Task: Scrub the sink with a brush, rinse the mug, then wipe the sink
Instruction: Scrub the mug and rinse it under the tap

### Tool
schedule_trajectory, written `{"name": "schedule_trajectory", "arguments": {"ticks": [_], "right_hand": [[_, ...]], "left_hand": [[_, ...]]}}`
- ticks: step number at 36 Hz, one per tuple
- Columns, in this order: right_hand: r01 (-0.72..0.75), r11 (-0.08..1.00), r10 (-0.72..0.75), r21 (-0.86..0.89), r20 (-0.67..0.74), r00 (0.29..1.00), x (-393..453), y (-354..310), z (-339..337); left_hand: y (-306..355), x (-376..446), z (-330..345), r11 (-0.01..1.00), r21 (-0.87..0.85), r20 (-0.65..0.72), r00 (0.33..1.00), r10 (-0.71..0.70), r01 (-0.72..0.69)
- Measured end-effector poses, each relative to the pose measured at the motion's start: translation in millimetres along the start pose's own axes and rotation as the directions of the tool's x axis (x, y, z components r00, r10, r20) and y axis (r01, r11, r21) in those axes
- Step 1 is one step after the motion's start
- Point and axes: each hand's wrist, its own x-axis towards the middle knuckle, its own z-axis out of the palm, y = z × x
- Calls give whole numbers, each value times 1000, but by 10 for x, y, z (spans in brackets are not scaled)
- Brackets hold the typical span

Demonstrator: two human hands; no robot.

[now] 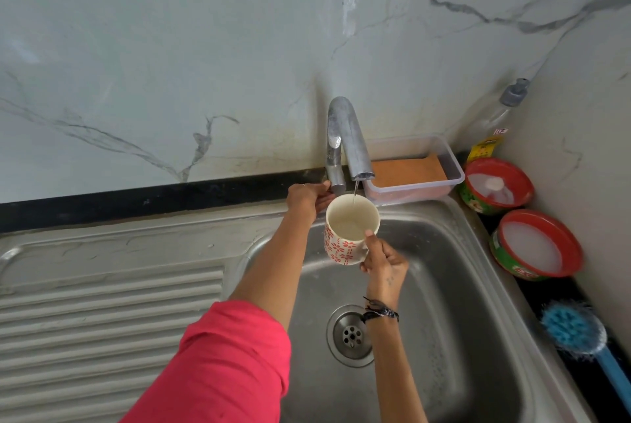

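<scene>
nearest me the blue brush (575, 330) lies on the dark counter to the right of the sink (471, 303), set down and out of my hands; its bristles look stiff and springy and its handle is the place to take it. further in, my right hand (384, 260) holds the mug (346, 233) by its handle side, thumb hooked over the rim, upright above the basin and under the tap (348, 136), where a thin stream (355, 189) runs into it. i judge the mug to be ceramic: rigid, breakable against the steel, slick when wet, and growing heavier as cloudy water gathers inside, so the handle with a thumb on the rim seems the safest hold. its red flower pattern carries no writing i can read. beyond it my left hand (309, 197) is curled on the tap lever at the tap's base. farther right, two red-rimmed tubs (536, 245) hold a white paste, with print on their green sides too blurred to read. at the back, a clear tray (454, 170) holds an orange sponge (406, 171), and the bottle (495, 125) has a yellow label i cannot make out.
</scene>
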Motion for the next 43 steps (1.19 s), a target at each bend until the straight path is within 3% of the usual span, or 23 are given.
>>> {"name": "schedule_trajectory", "arguments": {"ticks": [43], "right_hand": [[-20,1000,20,-5,-13,1000,2,43,-41]], "left_hand": [[4,5,20,998,66,-32,999,-3,5]]}}
